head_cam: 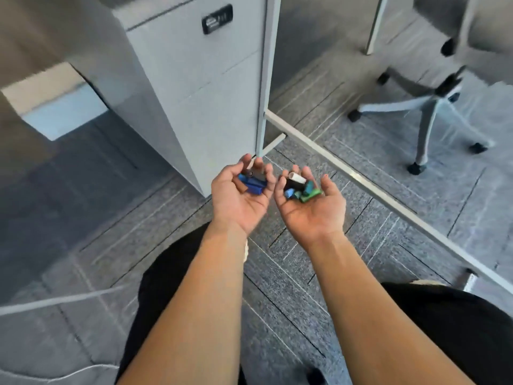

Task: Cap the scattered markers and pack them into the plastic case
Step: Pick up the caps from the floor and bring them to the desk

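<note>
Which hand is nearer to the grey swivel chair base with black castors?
Right. The right hand, cupping coloured marker caps, is left of and below the chair base; the left hand, also cupping caps, is farther left.

Left-hand caps (251,184) blue, brown; right-hand caps (301,187) green, white, black; carpet (291,287) grey, speckled.

Cap pile (251,184) in left hand (236,207), second cap pile (301,188) in right hand (312,215) just beside; cabinet (194,93) behind, chair (427,109) far right.
</note>
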`<state>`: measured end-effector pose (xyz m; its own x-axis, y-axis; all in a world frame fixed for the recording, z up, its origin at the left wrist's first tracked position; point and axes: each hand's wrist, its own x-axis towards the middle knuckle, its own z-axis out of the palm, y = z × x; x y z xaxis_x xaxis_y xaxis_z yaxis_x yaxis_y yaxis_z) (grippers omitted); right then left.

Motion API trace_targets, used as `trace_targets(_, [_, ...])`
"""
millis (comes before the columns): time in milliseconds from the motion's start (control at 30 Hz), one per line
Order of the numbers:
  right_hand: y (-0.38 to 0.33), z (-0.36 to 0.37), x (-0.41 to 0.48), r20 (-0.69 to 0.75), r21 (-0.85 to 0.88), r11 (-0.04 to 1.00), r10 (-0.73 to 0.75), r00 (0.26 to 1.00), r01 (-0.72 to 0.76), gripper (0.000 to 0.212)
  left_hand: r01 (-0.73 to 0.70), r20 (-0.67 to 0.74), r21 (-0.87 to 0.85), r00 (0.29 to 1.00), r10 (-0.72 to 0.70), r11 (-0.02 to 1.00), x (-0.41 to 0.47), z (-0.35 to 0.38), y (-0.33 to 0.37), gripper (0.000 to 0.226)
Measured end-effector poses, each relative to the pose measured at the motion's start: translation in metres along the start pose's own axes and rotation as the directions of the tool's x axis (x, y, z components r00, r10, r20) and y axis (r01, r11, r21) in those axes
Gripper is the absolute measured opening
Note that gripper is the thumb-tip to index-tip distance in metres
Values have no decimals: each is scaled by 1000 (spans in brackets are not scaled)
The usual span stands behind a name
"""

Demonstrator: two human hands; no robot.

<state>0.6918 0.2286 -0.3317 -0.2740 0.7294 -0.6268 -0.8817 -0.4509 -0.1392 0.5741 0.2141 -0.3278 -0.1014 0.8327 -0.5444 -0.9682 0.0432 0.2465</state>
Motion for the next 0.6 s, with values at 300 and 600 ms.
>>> trace_targets(300, [54,63,-105,84,-175,982,84,993,-68,38,-153,-112,-119,984,140,981,-111,4,63,50])
trace_targets(600, [108,106,-193,131,-329,934,192,973,-140,26,-244,9,-168,968,249,955,-235,12,131,42])
